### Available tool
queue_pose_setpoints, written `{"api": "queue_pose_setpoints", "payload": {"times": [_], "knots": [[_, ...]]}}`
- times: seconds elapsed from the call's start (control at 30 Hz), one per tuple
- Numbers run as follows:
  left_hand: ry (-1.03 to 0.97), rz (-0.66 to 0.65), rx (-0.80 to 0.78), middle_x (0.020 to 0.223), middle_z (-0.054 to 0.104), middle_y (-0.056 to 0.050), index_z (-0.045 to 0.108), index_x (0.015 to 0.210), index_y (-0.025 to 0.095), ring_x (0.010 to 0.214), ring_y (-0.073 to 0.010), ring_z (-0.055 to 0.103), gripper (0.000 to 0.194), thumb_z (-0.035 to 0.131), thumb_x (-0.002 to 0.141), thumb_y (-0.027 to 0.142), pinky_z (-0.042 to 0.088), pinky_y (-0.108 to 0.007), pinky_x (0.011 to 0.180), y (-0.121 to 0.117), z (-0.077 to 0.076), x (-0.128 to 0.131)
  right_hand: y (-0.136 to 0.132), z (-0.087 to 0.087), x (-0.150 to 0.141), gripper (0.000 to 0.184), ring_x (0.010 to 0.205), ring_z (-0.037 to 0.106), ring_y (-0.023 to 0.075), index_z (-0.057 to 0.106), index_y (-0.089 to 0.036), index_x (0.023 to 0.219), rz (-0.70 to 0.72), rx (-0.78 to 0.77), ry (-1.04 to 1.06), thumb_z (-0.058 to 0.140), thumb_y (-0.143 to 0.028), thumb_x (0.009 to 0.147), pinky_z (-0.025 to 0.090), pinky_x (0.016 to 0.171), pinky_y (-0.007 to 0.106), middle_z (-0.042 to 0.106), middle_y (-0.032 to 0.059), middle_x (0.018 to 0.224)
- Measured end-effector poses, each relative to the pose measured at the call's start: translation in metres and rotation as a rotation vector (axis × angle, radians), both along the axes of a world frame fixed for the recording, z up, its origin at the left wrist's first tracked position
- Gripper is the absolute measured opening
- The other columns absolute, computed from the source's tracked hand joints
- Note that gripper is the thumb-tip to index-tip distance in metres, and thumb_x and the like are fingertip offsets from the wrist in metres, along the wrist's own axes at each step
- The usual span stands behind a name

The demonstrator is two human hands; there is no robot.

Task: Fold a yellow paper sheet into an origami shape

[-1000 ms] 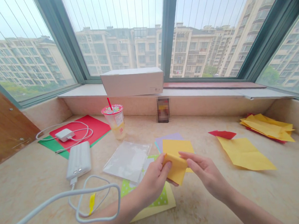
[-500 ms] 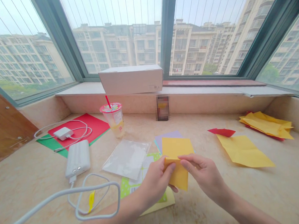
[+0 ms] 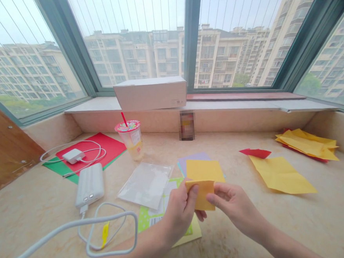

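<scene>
A small folded piece of yellow-orange paper is held up between my two hands above the counter. My left hand pinches its left side, thumb on the front and fingers behind. At its right edge, my right hand grips it between thumb and fingers. The paper shows a straight fold along its top. Just behind it lies a stack of coloured sheets, with a yellow-orange sheet on top and a purple sheet under it. Below my left forearm is a green dotted packet, partly hidden.
A clear plastic sleeve, a drink cup and a white power bank with looping cable are to the left, near red paper. Creased yellow paper, a red scrap and a yellow pile lie right.
The lower part of the held paper has come up, so the piece looks shorter and squarer. My right hand has shifted slightly down along its right edge.
</scene>
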State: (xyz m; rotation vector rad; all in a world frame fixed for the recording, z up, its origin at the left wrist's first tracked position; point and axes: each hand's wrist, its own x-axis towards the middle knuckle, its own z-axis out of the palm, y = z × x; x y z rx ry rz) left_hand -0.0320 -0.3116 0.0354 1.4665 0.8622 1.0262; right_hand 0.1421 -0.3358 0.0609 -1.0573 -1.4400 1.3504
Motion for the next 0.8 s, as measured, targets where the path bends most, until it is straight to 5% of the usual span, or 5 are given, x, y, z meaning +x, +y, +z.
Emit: {"api": "queue_pose_setpoints", "payload": {"times": [0.17,0.33,0.43,0.63,0.8], "knots": [[0.039,0.021,0.024,0.054,0.058,0.005,0.052,0.096,0.018,0.035,-0.0096,0.057,0.041,0.043,0.1,0.058,0.039,-0.013,0.031,-0.001,-0.004,0.0,-0.003,-0.006,0.001,0.032,0.068,0.06,0.018,0.068,-0.018,0.069,-0.286,0.074,-0.19,0.073,-0.046,0.084,0.047,0.065,0.028,0.069,0.0026,0.069],[-0.028,0.105,0.013,0.052,0.055,0.006,0.049,0.091,0.019,0.032,-0.0068,0.051,0.043,0.044,0.099,0.061,0.034,-0.011,0.029,-0.003,0.002,0.001,-0.005,-0.003,-0.001,0.044,0.06,0.061,0.0159,0.067,-0.018,0.069,-0.084,0.023,-0.158,0.061,-0.055,0.091,0.048,0.058,0.026,0.068,0.0031,0.065],[-0.086,0.121,-0.049,0.051,0.056,0.007,0.047,0.091,0.02,0.031,-0.0077,0.052,0.046,0.048,0.095,0.066,0.034,-0.011,0.028,-0.003,0.008,0.002,-0.008,-0.002,-0.003,0.049,0.052,0.06,0.0144,0.063,-0.018,0.06,-0.106,-0.001,-0.18,0.061,-0.055,0.091,0.047,0.053,0.024,0.065,0.0021,0.055],[-0.192,-0.11,-0.29,0.058,0.066,-0.001,0.053,0.102,0.016,0.037,-0.015,0.062,0.057,0.056,0.088,0.071,0.042,-0.016,0.03,0.0,0.02,-0.002,-0.011,-0.003,-0.003,0.05,0.056,0.064,0.0153,0.066,-0.018,0.061,-0.105,0.094,-0.166,0.059,-0.056,0.093,0.05,0.056,0.024,0.069,0.0036,0.059],[-0.15,-0.108,-0.311,0.051,0.062,-0.003,0.058,0.076,0.013,0.035,-0.0126,0.059,0.059,0.06,0.086,0.07,0.04,-0.016,0.03,0.005,0.017,-0.004,-0.006,0.006,-0.001,0.046,0.068,0.067,0.0178,0.074,-0.018,0.079,0.047,0.066,-0.087,0.054,-0.056,0.096,0.055,0.066,0.028,0.073,0.0056,0.076]]}}
